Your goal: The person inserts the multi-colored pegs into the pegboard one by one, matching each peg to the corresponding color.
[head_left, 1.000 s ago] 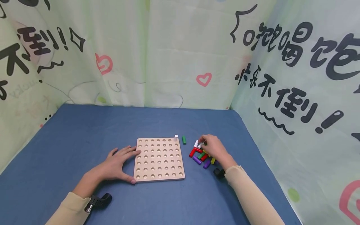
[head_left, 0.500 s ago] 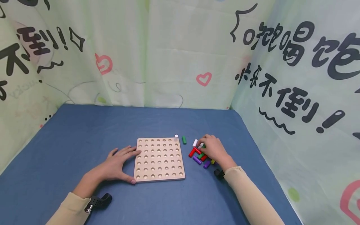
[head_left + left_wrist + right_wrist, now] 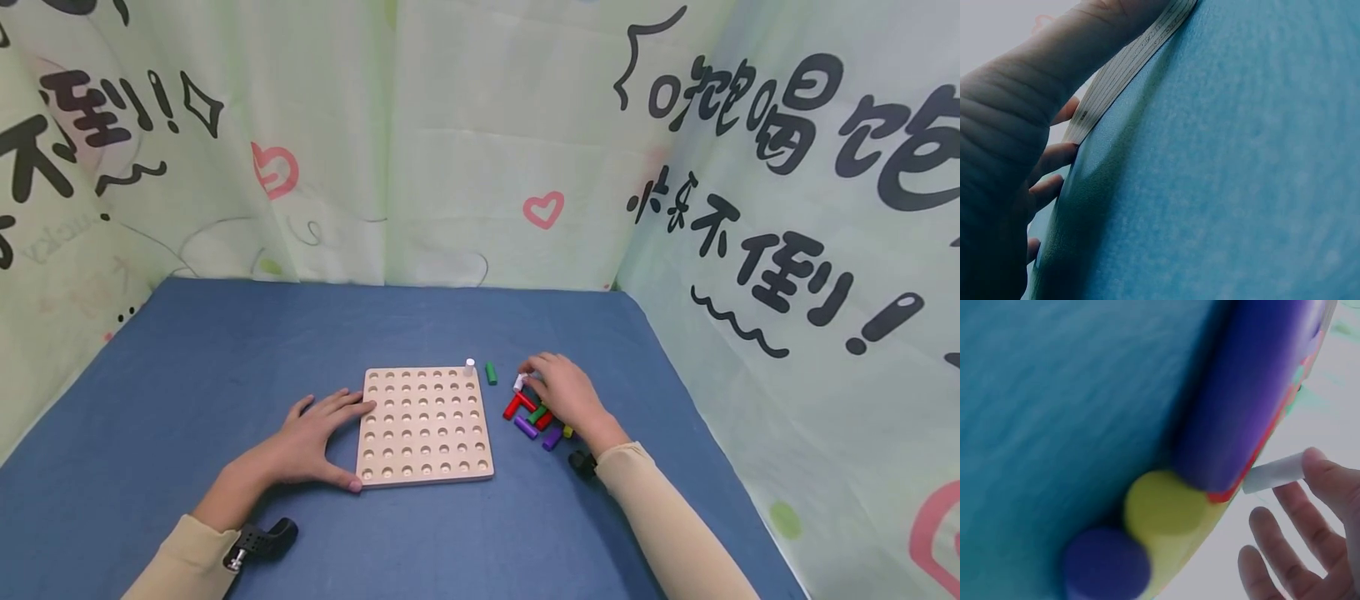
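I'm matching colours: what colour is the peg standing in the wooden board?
White cylindrical peg, clearest in the head view.

I see the person's left hand (image 3: 318, 437) spread at the left edge of a pale board (image 3: 416, 425), its thumb by the near corner. The board has 7 rows of 7 holes, and an upright white peg (image 3: 469, 367) fills the far right one. Just right of it, 1 green peg (image 3: 491, 373) lies on the blue bench (image 3: 360, 333). I make out the right hand (image 3: 567, 392) bent over a pile, fingertips at a loose white peg (image 3: 519, 383), near 2 purple pegs (image 3: 526, 427).
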{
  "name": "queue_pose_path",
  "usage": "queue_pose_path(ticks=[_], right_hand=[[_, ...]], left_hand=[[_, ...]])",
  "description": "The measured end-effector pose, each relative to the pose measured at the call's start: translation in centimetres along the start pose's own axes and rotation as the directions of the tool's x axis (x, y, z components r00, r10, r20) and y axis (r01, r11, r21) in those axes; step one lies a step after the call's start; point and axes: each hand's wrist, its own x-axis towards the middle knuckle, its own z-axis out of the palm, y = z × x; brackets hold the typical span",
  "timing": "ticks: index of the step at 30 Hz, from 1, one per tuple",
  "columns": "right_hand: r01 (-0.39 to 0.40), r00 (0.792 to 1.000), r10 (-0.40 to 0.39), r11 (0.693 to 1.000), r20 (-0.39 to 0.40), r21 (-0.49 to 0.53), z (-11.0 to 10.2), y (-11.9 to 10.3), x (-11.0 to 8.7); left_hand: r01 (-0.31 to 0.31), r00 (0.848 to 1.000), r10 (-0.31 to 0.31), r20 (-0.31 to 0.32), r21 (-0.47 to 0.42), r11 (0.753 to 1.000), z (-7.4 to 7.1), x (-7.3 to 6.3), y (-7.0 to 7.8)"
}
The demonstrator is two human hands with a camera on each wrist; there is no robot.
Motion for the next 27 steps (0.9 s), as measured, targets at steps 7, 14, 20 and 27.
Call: queue_pose_path(ticks=[7,14,20,27], right_hand=[[-0.026,0.999,0.029,0.994,-0.024,0.103,-0.4,-1.1,0.3],[-0.014,0.997,0.027,0.985,-0.073,0.173,-0.6,-2.3,0.7],[-0.015,0.995,0.033,0.983,-0.098,0.184,-0.2,-3.3,1.1],[-0.037,0.989,0.069,0.97,-0.129,0.239,-0.2,-4.7,1.6]], left_hand=[[0.017,1.0,-0.017,0.012,-0.006,1.0,0.2,0.1,-0.2],[0.012,1.0,-0.012,0.011,-0.004,1.0,0.1,0.1,-0.2],[0.004,1.0,-0.004,0.006,0.0,1.0,0.1,0.0,-0.1],[0.005,1.0,-0.005,0.003,0.0,1.0,0.2,0.0,-0.2]])
